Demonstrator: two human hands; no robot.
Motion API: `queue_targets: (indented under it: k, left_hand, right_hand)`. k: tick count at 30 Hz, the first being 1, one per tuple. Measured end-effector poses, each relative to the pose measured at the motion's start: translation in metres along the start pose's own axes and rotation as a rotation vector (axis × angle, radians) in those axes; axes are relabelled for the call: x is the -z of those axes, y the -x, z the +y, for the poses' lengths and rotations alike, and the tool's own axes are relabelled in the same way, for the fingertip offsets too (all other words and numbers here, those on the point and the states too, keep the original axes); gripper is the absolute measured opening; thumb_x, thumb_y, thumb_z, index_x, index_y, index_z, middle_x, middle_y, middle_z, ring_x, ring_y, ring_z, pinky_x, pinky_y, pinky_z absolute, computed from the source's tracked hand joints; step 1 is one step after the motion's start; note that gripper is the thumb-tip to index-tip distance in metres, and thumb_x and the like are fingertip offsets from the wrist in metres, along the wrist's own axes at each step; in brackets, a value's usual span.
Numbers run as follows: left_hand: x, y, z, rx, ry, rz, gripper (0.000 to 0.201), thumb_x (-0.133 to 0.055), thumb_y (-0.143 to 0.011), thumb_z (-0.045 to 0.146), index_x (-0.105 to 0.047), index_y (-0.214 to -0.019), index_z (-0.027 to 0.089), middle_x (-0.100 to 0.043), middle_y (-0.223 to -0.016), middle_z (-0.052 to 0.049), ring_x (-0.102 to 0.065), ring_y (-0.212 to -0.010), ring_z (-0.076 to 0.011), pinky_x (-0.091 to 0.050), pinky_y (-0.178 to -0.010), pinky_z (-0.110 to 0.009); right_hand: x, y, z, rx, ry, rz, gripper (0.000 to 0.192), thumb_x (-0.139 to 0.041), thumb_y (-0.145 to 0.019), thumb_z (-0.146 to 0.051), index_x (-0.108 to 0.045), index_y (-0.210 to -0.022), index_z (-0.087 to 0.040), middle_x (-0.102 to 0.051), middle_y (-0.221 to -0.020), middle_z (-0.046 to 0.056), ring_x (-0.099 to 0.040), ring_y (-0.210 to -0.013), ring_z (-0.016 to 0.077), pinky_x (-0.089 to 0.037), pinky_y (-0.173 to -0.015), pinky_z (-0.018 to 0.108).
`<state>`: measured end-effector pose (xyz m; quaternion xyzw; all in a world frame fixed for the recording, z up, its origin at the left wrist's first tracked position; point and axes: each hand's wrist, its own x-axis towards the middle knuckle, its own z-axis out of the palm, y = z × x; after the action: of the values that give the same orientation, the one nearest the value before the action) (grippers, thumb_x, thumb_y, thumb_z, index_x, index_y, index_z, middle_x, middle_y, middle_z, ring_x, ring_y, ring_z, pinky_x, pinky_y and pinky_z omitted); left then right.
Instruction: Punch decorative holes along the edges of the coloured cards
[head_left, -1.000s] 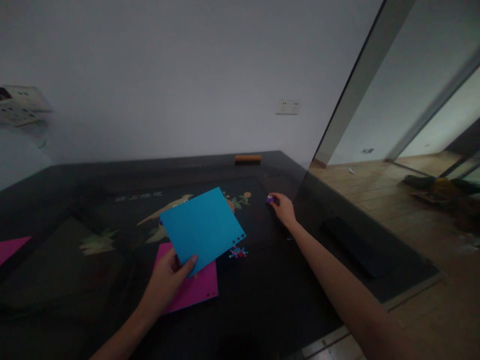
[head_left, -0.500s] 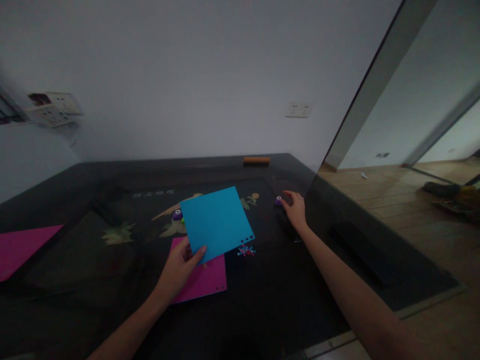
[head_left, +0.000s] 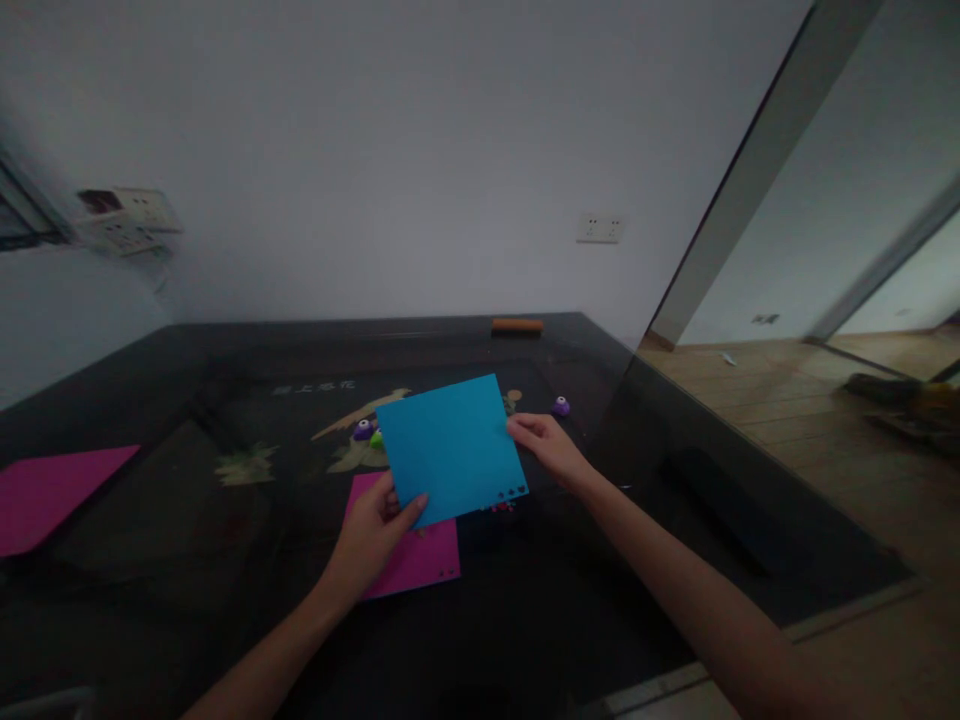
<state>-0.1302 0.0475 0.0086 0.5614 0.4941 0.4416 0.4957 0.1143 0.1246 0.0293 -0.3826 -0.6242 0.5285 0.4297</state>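
Note:
My left hand point(head_left: 379, 535) pinches the lower left corner of a blue paper sheet point(head_left: 454, 447) held above the dark table point(head_left: 225, 560). My right hand point(head_left: 546, 445) grips the sheet's right edge. Small holes line the sheet's lower right corner. Under it lies a pink sheet point(head_left: 420, 555) with punched holes, and a few bits of confetti point(head_left: 501, 507) show at the blue sheet's lower edge. A small purple punch point(head_left: 560, 406) sits on the table beyond my right hand, apart from it.
Another purple punch point(head_left: 363, 431) and a green one point(head_left: 376, 439) sit left of the blue sheet. A second pink sheet point(head_left: 52, 482) lies at the far left. An orange bar point(head_left: 517, 326) rests by the wall. The table's right edge borders a wooden floor point(head_left: 810, 420).
My right hand left the purple punch on the table and came back to take the blue sheet's right edge. The sheet has turned slightly and sits more level.

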Motion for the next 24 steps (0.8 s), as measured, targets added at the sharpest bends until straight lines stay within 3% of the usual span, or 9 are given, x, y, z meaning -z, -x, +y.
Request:
queue_targets:
  k: [5,9,15,19,24]
  left_hand:
    - [-0.004,0.001,-0.004,-0.02,0.083,-0.069,0.046,-0.062,-0.076,0.04,-0.05,-0.113,0.015,-0.068,-0.102,-0.009,-0.067,-0.085,-0.024,-0.055,-0.072,-0.036]
    - [-0.002,0.0,-0.008,-0.06,0.066,-0.029,0.039,-0.058,-0.078,0.043,-0.056,-0.105,0.014,-0.067,-0.107,-0.01,-0.064,-0.096,-0.0253,-0.051,-0.084,-0.037]
    - [0.0,0.0,-0.007,-0.04,0.012,-0.039,0.039,-0.057,-0.079,0.042,-0.052,-0.106,0.014,-0.069,-0.083,-0.006,-0.066,-0.074,-0.0209,-0.052,-0.069,-0.032]
    - [-0.004,0.005,0.0,-0.101,-0.038,-0.082,0.037,-0.048,-0.086,0.04,-0.049,-0.112,0.014,-0.065,-0.071,-0.002,-0.062,-0.059,-0.0163,-0.05,-0.059,-0.029]
    - [-0.009,0.014,0.004,-0.178,-0.268,-0.097,0.031,-0.042,-0.088,0.036,-0.055,-0.108,0.017,-0.068,-0.075,-0.003,-0.065,-0.062,-0.0169,-0.052,-0.063,-0.03]
  right_hand:
    - [0.001,-0.001,-0.004,-0.098,0.002,0.078,0.029,-0.074,-0.061,-0.041,-0.062,-0.067,-0.016,-0.058,-0.061,-0.002,-0.05,-0.055,0.0108,-0.039,-0.056,0.026]
    - [0.0,0.003,0.0,-0.143,0.033,0.083,0.028,-0.074,-0.061,-0.039,-0.062,-0.067,-0.015,-0.059,-0.061,-0.001,-0.052,-0.056,0.0116,-0.04,-0.056,0.026]
    - [0.006,0.021,0.007,-0.18,0.052,0.124,0.029,-0.074,-0.061,-0.04,-0.063,-0.07,-0.015,-0.062,-0.063,0.0,-0.055,-0.06,0.013,-0.043,-0.059,0.027]
    - [0.033,0.037,0.014,-0.227,0.068,0.207,0.032,-0.072,-0.062,-0.043,-0.063,-0.075,-0.015,-0.063,-0.067,0.001,-0.056,-0.06,0.0129,-0.044,-0.06,0.027]
    - [0.083,0.06,0.025,-0.249,0.122,0.304,0.035,-0.071,-0.063,-0.045,-0.064,-0.078,-0.014,-0.061,-0.065,0.0,-0.052,-0.056,0.0119,-0.041,-0.056,0.025]
